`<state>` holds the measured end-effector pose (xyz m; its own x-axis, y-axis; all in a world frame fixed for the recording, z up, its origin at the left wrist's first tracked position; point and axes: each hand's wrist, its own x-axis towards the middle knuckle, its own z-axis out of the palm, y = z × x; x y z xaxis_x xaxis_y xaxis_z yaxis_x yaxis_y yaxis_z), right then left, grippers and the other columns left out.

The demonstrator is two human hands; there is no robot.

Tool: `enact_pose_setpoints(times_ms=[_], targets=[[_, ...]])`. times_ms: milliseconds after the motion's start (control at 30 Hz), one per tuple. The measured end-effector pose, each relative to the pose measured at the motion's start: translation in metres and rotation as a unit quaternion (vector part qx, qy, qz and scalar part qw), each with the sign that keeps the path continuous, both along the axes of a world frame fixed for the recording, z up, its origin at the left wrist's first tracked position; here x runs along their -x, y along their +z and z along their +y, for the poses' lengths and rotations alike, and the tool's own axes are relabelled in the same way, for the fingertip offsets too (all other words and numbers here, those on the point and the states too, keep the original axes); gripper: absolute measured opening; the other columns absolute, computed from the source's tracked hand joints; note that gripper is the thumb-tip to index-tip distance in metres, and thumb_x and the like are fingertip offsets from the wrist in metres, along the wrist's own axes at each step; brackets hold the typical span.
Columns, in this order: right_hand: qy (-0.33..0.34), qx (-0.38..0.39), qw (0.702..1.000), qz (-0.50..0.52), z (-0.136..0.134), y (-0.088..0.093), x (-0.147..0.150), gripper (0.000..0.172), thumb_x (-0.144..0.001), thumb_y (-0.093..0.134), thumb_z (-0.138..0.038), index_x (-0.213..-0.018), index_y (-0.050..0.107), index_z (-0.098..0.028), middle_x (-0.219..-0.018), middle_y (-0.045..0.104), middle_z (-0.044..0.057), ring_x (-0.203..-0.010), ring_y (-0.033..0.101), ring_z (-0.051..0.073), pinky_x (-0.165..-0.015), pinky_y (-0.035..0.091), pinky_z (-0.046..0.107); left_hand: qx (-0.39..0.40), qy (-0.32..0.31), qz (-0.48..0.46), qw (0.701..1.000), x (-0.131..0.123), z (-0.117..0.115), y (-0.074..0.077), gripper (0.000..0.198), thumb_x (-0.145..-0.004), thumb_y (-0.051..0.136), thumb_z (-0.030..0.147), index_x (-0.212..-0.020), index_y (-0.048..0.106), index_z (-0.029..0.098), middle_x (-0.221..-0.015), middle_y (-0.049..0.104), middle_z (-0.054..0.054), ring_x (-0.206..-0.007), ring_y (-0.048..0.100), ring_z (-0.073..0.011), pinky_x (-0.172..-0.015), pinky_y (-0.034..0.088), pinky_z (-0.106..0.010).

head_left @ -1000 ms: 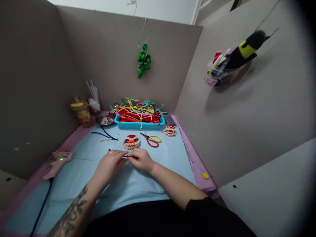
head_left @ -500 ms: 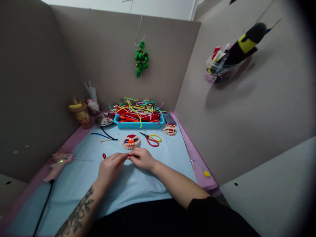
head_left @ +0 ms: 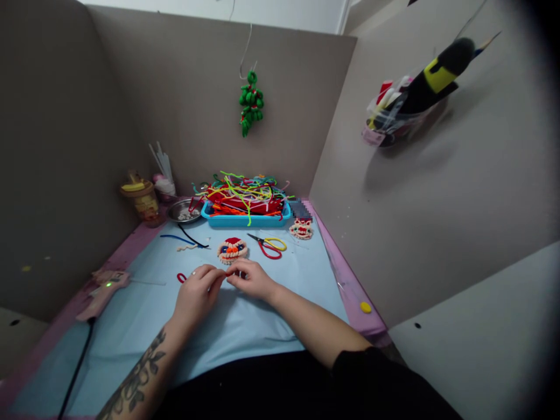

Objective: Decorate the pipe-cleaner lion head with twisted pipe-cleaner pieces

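My left hand (head_left: 199, 291) and my right hand (head_left: 247, 279) meet fingertip to fingertip above the blue cloth. Both pinch a red pipe cleaner (head_left: 181, 278), whose looped end sticks out to the left of my left hand; most of its length is hidden by the fingers. Just beyond the hands lies a lion-like face (head_left: 233, 251) of cream, red, orange and blue fuzzy stems. Scissors (head_left: 268, 245) with one yellow and one red handle lie to its right, blades apart. A smaller cream and red face (head_left: 301, 229) rests farther back.
A blue tray (head_left: 245, 221) heaped with colourful pipe cleaners stands at the back, beside a metal bowl (head_left: 184, 212). At left lie a pink glue gun (head_left: 105, 291), a lidded cup (head_left: 146, 198) and loose stems (head_left: 186, 238). Partition walls enclose the table.
The red loop has shifted slightly left and tilted, showing more of itself. My left wrist and fingers have turned a little; both hands stay together in nearly the same place.
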<state>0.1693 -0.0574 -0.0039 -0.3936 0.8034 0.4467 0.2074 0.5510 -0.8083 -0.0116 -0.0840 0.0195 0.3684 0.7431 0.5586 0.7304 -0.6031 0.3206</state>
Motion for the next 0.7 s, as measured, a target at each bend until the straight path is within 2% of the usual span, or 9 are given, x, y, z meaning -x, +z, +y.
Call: enact_pose_setpoints(times_ms=[167,267,333,567,700], targets=[[0.006,0.076,0.997,0.01,0.0016,0.0009,0.0008,0.009,-0.08,0.061,-0.023,-0.08,0.068,-0.017,-0.076,0.061,0.0,-0.066,0.053,0.01,-0.061,0.041,0.022,-0.022,-0.019,-0.019,0.999,0.0018,0.0013,-0.0031,0.018,-0.091,0.05,0.026,-0.091,0.066,0.019,-0.087,0.065,-0.006,-0.081,0.06,-0.0183,-0.074,0.047,-0.03],[0.032,0.138,0.989,0.042,0.0027,-0.0012,0.0021,0.009,-0.078,0.063,-0.024,-0.081,0.067,-0.016,-0.073,0.06,-0.002,-0.061,0.051,0.009,-0.059,0.041,0.021,-0.03,-0.028,-0.026,0.999,0.0041,0.0024,-0.0044,0.017,-0.09,0.051,0.025,-0.092,0.067,0.019,-0.087,0.065,-0.006,-0.081,0.061,-0.018,-0.074,0.047,-0.029],[0.037,0.151,0.986,0.055,0.0029,-0.0026,0.0033,0.009,-0.077,0.064,-0.024,-0.082,0.067,-0.017,-0.073,0.06,-0.002,-0.06,0.05,0.009,-0.059,0.04,0.021,-0.037,-0.031,-0.018,0.999,0.0052,0.0029,-0.004,0.017,-0.09,0.051,0.024,-0.091,0.067,0.02,-0.086,0.065,-0.005,-0.081,0.061,-0.018,-0.073,0.047,-0.029],[-0.021,0.054,0.997,0.043,0.002,-0.0059,0.0051,0.014,-0.074,0.069,-0.025,-0.087,0.067,-0.019,-0.085,0.062,0.001,-0.069,0.053,0.011,-0.063,0.043,0.023,-0.036,-0.031,-0.002,0.999,0.0024,0.0033,-0.0028,0.017,-0.09,0.051,0.024,-0.092,0.067,0.02,-0.087,0.066,-0.006,-0.079,0.061,-0.0184,-0.071,0.047,-0.029],[-0.047,0.002,0.997,0.058,0.0031,-0.005,0.0025,0.006,-0.077,0.069,-0.022,-0.081,0.069,-0.019,-0.088,0.063,0.004,-0.077,0.057,0.014,-0.068,0.047,0.025,-0.007,-0.02,-0.015,1.0,-0.0002,0.0037,-0.0014,0.014,-0.09,0.052,0.026,-0.092,0.063,0.018,-0.086,0.066,-0.005,-0.079,0.061,-0.0183,-0.072,0.047,-0.029]])
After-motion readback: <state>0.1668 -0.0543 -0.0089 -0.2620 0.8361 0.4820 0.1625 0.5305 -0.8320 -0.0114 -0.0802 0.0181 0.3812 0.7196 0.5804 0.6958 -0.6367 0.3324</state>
